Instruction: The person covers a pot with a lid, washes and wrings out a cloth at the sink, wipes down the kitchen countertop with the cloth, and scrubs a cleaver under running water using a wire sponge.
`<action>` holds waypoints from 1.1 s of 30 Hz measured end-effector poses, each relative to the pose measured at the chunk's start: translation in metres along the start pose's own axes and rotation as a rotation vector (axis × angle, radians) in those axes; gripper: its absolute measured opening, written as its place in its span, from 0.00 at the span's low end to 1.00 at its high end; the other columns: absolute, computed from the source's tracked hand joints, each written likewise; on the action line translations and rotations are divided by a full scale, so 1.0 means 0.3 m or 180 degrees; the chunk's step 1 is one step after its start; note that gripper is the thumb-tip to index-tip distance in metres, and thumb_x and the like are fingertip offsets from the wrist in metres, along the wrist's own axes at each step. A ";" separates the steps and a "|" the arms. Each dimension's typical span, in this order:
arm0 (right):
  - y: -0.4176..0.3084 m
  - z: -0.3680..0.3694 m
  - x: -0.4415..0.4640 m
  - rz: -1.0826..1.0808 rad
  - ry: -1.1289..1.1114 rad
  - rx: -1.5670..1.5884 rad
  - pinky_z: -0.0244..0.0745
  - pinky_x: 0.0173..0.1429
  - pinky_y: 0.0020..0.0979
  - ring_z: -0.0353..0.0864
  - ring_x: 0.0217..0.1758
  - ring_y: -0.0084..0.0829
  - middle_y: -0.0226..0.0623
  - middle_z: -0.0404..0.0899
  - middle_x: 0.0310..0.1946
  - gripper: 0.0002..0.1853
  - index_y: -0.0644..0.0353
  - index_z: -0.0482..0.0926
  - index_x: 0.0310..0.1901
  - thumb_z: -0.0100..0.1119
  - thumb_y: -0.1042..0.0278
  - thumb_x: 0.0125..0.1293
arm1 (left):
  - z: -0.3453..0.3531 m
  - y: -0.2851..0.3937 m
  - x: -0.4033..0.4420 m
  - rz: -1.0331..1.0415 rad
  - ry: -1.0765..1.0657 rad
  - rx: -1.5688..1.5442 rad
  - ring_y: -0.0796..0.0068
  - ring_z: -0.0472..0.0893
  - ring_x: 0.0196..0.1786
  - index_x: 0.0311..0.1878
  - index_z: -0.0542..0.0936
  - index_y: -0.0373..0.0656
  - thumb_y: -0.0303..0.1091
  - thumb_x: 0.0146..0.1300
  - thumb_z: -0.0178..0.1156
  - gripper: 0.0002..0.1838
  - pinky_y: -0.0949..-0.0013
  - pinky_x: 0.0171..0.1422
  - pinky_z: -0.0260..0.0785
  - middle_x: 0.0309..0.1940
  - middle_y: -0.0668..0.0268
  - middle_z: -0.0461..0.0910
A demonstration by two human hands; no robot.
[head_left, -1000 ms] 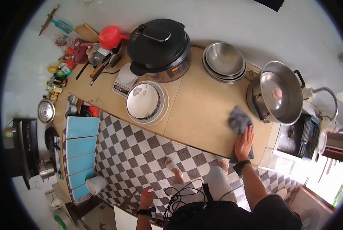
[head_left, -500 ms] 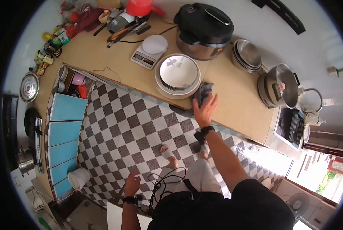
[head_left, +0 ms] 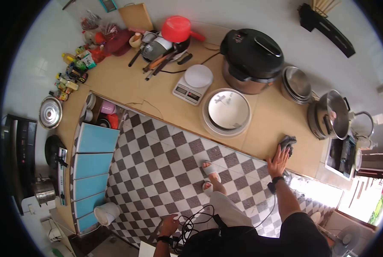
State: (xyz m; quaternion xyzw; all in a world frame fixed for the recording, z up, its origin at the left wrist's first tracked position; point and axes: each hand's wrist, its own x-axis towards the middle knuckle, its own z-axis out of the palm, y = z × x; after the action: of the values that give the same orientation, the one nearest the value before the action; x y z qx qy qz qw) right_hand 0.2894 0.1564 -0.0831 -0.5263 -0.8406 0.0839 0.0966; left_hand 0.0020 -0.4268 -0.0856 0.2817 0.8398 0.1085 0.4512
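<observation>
My right hand [head_left: 279, 162] lies flat near the counter's front edge, its fingers stretched out onto a crumpled dark grey cloth [head_left: 288, 143]. The cloth bunches up beyond and beside the fingertips. Low in front of my body is my left hand [head_left: 169, 225], loosely bent and with nothing visible in it, beside a tangle of black cable [head_left: 191, 229]. To the left of the cloth, a white bowl [head_left: 229, 109] with a grey print sits on top of a stack of wider dishes [head_left: 206, 124].
A black electric cooker [head_left: 253, 55], a kitchen scale [head_left: 193, 85], nested metal bowls [head_left: 297, 83] and a steel pot [head_left: 338, 115] stand on the wooden counter [head_left: 264, 118]. A sink [head_left: 341, 158] is at the right. Blue cabinet doors [head_left: 98, 138] and a white bucket [head_left: 106, 213] are left.
My right hand and the cloth have moved right along the counter, away from the stacked dishes. My view has shifted, and my left hand stays low near my body.
</observation>
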 end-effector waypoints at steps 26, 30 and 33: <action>-1.526 0.279 0.229 -0.0522 -0.0468 0.1521 0.52 0.82 0.56 0.58 0.78 0.62 0.59 0.66 0.70 0.34 0.64 0.67 0.72 0.57 0.79 0.62 | -0.862 -0.480 0.315 -0.0226 0.0050 -0.0764 0.53 0.83 0.59 0.55 0.84 0.40 0.42 0.68 0.62 0.19 0.58 0.63 0.75 0.55 0.53 0.85; -1.880 0.523 0.489 -0.0550 -0.0288 0.1180 0.43 0.85 0.55 0.49 0.82 0.63 0.62 0.58 0.76 0.39 0.73 0.54 0.77 0.56 0.70 0.68 | -1.141 -0.623 0.450 -0.0701 0.0474 -0.0803 0.53 0.85 0.54 0.52 0.85 0.46 0.41 0.64 0.64 0.16 0.55 0.62 0.77 0.50 0.55 0.87; -2.167 0.631 0.613 -0.0924 -0.0343 0.0614 0.39 0.84 0.57 0.45 0.83 0.64 0.64 0.56 0.77 0.39 0.76 0.51 0.77 0.54 0.64 0.72 | -1.418 -0.703 0.464 -0.0815 0.0802 -0.1299 0.54 0.85 0.54 0.52 0.85 0.45 0.36 0.66 0.61 0.13 0.58 0.60 0.77 0.52 0.54 0.86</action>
State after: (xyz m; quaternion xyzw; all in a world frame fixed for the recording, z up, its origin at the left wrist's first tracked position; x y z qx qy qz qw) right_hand -0.4013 0.0340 -0.0948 -0.3825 -0.8998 0.1775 0.1126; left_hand -0.4861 -0.4893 -0.0324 0.0607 0.8789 0.2517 0.4006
